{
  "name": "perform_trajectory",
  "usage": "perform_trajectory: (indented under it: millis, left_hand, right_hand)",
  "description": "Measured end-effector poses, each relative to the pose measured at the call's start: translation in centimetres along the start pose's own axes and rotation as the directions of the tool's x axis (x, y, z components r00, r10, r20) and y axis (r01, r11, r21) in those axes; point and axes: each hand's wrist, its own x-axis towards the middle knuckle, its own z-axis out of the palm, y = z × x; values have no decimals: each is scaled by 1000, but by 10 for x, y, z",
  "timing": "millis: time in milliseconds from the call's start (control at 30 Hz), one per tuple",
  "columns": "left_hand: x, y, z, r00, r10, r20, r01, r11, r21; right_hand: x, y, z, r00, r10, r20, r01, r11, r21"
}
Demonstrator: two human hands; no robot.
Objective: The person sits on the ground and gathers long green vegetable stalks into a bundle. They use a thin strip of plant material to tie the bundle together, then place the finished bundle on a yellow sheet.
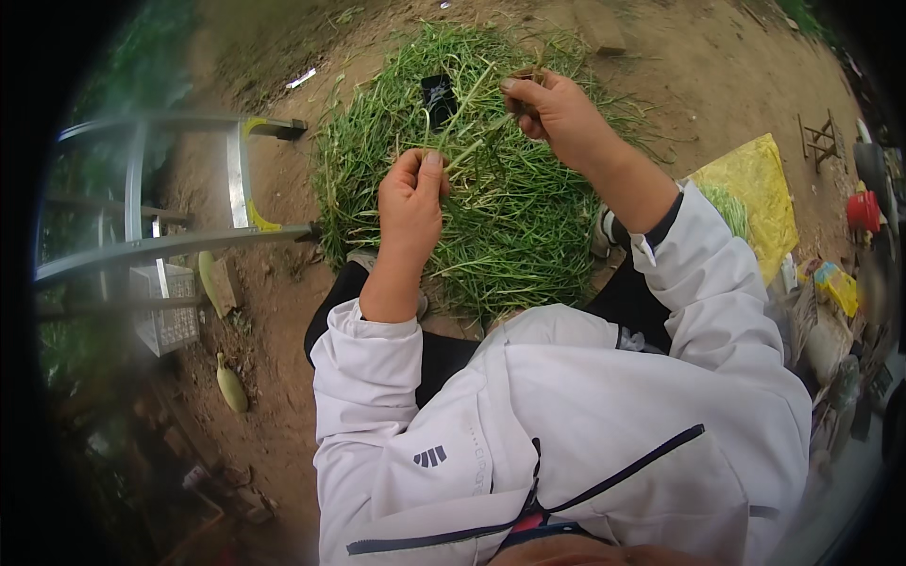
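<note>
My left hand (417, 194) pinches a few green plant stalks (468, 99) between thumb and forefinger; their pale ends point up and to the right. Higher and to the right, my right hand (545, 102) is closed on some dark, withered plant bits (529, 73), partly hidden by its fingers. Beneath both hands spreads a big heap of cut green stalks (524, 240) on the ground between my feet. A black phone-like device (439, 101) lies on the far part of the heap.
A metal ladder (237, 173) stands at the left, near a white plastic crate (166, 308) and two pale green gourds (231, 385). To the right, a yellow sheet (761, 191) carries more green stalks (725, 205). Beyond it are a small stool (821, 141) and a red container (862, 211).
</note>
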Motion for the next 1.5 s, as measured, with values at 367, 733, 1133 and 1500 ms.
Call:
perform_trajectory:
  millis: [367,733,1133,1500]
  left_hand:
    - [-5,-3,12,991,4,131,-6,1000,18]
    - [-11,18,3,882,-318,348,389,908,-156]
    - [-15,18,0,871,-303,388,388,907,-164]
    - [-18,14,-8,904,-305,298,357,924,-138]
  right_hand:
    - [-11,7,16,960,23,280,75,939,-334]
    - [-12,3,4,911,40,410,118,928,-353]
    - [-3,-9,-14,948,-178,265,315,658,-684]
    - [53,-26,-130,964,-105,-243,-212,243,-946]
